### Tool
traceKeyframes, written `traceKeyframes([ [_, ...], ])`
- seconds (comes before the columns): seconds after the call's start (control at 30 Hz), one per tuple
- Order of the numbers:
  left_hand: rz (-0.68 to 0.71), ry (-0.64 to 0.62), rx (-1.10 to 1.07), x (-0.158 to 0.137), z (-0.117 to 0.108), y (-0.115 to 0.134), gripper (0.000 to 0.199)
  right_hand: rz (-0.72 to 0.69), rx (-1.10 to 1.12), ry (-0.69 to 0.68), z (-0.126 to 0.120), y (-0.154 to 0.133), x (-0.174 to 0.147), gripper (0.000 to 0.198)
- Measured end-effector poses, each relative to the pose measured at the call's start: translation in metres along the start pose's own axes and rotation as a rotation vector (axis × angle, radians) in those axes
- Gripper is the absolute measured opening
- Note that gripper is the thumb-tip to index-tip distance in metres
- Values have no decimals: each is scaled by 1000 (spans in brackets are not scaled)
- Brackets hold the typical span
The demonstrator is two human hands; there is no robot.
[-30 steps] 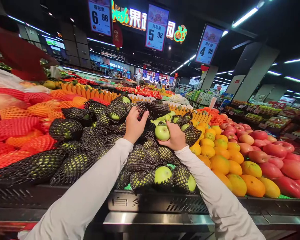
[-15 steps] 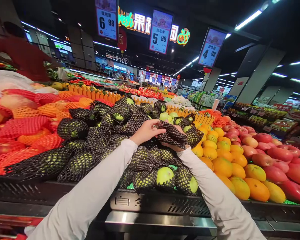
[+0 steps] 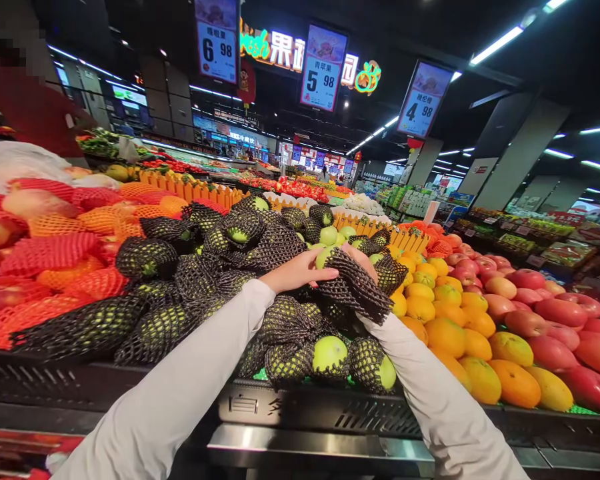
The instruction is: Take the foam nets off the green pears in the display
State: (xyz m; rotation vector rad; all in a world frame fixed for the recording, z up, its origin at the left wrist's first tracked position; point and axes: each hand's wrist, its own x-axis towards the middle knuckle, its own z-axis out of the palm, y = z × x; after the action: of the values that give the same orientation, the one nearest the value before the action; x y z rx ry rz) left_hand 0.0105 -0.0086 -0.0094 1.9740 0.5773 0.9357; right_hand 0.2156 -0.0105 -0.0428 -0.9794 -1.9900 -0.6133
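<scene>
Between my hands is a green apple point(image 3: 325, 257), partly covered by a black foam net sleeve point(image 3: 353, 283). The sleeve's loose end hangs toward my right wrist, and bare green skin shows at the other end. My left hand point(image 3: 296, 269) is closed on the apple from the left, thumb lying over the net. From behind and the right, my right hand point(image 3: 363, 260) grips the same apple; the sleeve hides most of its fingers. Below them, more green apples in black nets fill the display, including one with its side bare point(image 3: 330, 353).
Oranges point(image 3: 445, 333) and red apples point(image 3: 535, 303) lie to the right. Fruit in red and orange nets point(image 3: 55, 257) is piled at left. A black crate edge point(image 3: 310, 407) runs along the front. A person in red point(image 3: 27, 110) stands at far left.
The apple and sleeve have turned in my hands, so green skin now shows at the upper left. The sleeve's loose end has swung downward. My right fingers have moved up behind it.
</scene>
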Motion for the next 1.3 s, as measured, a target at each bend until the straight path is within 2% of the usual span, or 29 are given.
traceKeyframes([
  [0.13, 95, 227, 246, 0, -2, 2, 58, -35, -17, 99, 3, -5, 3, 41],
  [0.27, 109, 458, 411, -2, -5, 6, 64, 64, -2, 122, 4, -1, 9, 38],
  [0.37, 157, 554, 470, -4, -6, 9, 67, 83, 41, 123, 1, 0, 10, 38],
  [0.53, 179, 497, 505, -3, -5, 6, 70, -80, 189, 43, -2, -5, 6, 44],
  [0.63, 190, 461, 505, -2, -6, 4, 68, -61, 260, -13, -2, -7, 6, 42],
  [0.83, 208, 500, 528, 0, -9, 0, 67, -34, 448, 110, 2, -12, 11, 18],
  [0.97, 199, 538, 520, 0, -8, 0, 67, -19, 515, 170, 1, -13, 14, 15],
  [1.1, 194, 543, 510, 1, -8, 0, 65, -231, 425, 178, -5, -14, 15, 22],
  [1.17, 188, 535, 492, 1, -8, -1, 63, -280, 392, 192, -7, -14, 14, 24],
  [1.3, 185, 570, 477, 3, -8, -2, 62, -166, 386, 235, -3, -13, 12, 20],
])
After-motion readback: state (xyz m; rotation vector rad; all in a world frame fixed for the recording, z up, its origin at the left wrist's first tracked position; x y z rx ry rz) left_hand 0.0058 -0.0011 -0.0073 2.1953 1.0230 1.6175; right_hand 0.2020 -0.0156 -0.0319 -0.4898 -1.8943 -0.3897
